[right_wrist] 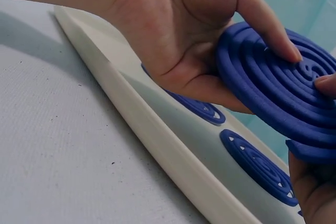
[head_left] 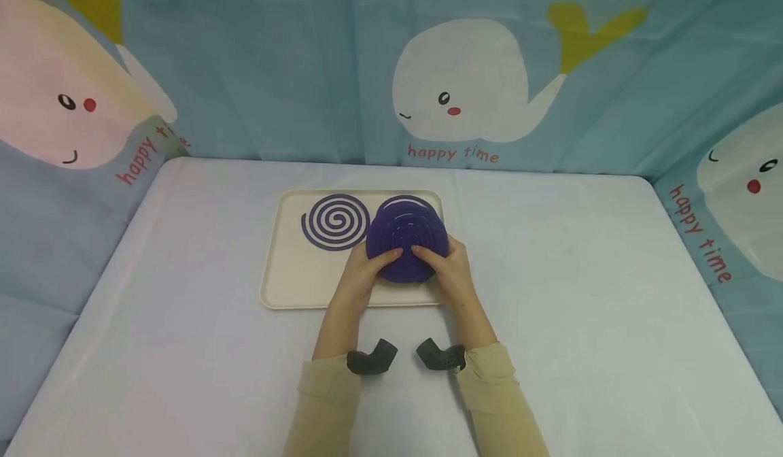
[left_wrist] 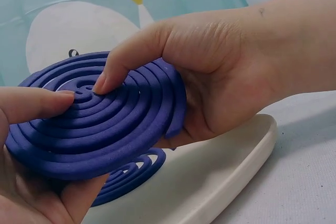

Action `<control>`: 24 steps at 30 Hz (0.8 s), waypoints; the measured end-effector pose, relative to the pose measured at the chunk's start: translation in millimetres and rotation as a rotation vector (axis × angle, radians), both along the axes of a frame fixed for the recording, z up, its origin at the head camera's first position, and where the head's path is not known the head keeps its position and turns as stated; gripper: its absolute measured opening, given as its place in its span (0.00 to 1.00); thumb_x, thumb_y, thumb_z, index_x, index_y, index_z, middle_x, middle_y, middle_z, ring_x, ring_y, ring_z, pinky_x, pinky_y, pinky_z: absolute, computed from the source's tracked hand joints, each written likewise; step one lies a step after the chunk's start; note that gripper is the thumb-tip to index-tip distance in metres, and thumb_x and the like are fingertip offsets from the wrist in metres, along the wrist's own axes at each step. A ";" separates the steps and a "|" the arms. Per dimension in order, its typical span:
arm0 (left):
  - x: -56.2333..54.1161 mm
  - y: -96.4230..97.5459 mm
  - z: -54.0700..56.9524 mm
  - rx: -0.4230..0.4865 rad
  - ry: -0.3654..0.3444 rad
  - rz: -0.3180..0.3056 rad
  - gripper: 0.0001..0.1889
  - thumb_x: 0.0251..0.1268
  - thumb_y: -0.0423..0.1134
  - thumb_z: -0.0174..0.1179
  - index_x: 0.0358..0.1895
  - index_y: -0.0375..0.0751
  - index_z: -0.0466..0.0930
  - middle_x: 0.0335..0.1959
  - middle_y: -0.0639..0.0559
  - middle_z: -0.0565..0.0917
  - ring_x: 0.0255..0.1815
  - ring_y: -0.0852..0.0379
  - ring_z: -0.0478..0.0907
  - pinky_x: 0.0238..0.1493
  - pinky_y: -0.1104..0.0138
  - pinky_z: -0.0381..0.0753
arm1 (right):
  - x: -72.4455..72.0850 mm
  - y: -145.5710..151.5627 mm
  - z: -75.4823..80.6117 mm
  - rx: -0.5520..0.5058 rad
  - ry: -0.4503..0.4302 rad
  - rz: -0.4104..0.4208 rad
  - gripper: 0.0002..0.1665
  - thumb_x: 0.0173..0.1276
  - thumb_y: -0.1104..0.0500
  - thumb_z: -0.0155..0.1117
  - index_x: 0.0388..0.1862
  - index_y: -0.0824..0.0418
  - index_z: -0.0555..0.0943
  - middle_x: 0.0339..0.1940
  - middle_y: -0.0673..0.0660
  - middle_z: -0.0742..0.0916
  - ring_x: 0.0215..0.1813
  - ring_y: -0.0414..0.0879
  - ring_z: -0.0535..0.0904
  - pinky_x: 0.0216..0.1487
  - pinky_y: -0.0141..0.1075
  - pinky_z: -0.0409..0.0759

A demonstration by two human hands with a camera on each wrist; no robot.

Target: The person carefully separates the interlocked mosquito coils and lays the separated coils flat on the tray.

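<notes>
A purple-blue mosquito coil (head_left: 406, 239), tightly wound and apparently a nested pair, is held above a cream tray (head_left: 306, 287). My left hand (head_left: 361, 270) grips its left side and my right hand (head_left: 454, 270) its right side. Both thumbs press near the centre of the upper face, tips close together, while the other fingers are mostly hidden underneath. In the left wrist view, one loose outer end of the held coil (left_wrist: 105, 124) shows at the right rim. On the tray lies a single open spiral coil (head_left: 336, 222); another coil (right_wrist: 260, 169) lies beside it, partly hidden in the head view.
The tray's raised rim (right_wrist: 136, 108) runs just under the hands. It stands on a white-covered table (head_left: 581, 294). A blue cloth (head_left: 293, 76) printed with whales hangs behind and at both sides. Dark devices (head_left: 372, 358) are strapped at both wrists.
</notes>
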State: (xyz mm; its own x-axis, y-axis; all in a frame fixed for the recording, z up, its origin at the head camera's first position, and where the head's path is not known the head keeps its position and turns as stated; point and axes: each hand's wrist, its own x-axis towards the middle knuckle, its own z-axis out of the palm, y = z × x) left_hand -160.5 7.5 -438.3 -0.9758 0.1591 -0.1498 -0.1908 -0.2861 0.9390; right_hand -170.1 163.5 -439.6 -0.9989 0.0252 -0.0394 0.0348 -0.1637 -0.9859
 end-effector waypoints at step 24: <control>-3.8 -1.2 -2.4 0.019 -0.058 -0.079 0.26 0.62 0.30 0.57 0.63 0.28 0.65 0.59 0.34 0.74 0.58 0.43 0.75 0.56 0.60 0.76 | -3.5 1.1 -7.0 -0.109 -0.068 -0.006 0.25 0.53 0.73 0.64 0.52 0.76 0.75 0.43 0.58 0.84 0.46 0.45 0.80 0.53 0.35 0.78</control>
State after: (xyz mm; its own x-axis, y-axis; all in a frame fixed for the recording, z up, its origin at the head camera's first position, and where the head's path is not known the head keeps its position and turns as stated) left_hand -164.3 6.3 -440.7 -0.9500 0.2380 -0.2021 -0.2673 -0.2854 0.9204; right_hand -173.7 164.6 -446.6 -0.9936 0.0234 -0.1102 0.0998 -0.2700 -0.9577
